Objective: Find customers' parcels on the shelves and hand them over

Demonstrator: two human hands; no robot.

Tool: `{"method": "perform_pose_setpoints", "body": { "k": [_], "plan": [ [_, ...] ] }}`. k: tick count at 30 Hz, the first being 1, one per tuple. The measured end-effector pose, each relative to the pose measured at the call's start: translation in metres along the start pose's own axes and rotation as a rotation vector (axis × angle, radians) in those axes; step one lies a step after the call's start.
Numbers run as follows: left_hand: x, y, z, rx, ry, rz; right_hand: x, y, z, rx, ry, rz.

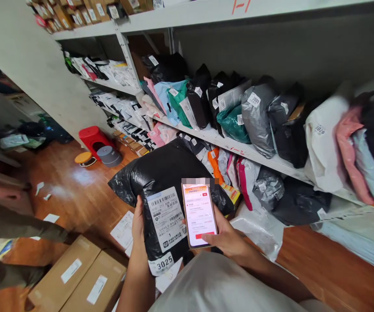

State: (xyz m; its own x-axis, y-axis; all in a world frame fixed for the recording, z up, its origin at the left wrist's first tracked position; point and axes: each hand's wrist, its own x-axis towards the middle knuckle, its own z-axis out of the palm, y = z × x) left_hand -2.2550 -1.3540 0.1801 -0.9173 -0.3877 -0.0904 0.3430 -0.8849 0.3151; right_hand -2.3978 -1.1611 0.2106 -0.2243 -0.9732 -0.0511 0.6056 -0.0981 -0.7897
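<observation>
My left hand point(138, 223) grips the near left side of a large black plastic parcel bag point(167, 167), its thumb on top beside the label. A white shipping label point(165, 219) with a barcode faces up on the bag, and a sticker reading 3025 point(161, 263) is at its near edge. In my right hand point(224, 234) is a smartphone point(200, 216) with a lit white and orange screen, held over the bag's right part. The right thumb rests on the red button low on the screen. The fingers behind the phone and under the bag are mostly hidden.
White metal shelves point(226, 143) packed with numbered parcels run along the front and right. Cardboard boxes point(76, 277) stand on the floor at lower left, beside another person's legs point(18, 247). A red stool point(92, 138) and a grey stool point(109, 156) are further back.
</observation>
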Motion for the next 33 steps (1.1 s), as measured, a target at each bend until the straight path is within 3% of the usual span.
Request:
{"method": "perform_pose_setpoints", "body": {
  "k": [9,27,33],
  "plan": [
    [-0.001,0.003,0.009,0.077,0.162,0.092,-0.002,0.001,-0.001,-0.021,0.007,0.0],
    [-0.001,0.0,0.015,0.09,0.191,0.096,0.002,0.001,-0.002,-0.048,-0.012,-0.025],
    [0.002,0.002,0.006,0.001,0.104,0.071,0.005,0.0,-0.002,-0.051,0.01,-0.027]
  ]
}}
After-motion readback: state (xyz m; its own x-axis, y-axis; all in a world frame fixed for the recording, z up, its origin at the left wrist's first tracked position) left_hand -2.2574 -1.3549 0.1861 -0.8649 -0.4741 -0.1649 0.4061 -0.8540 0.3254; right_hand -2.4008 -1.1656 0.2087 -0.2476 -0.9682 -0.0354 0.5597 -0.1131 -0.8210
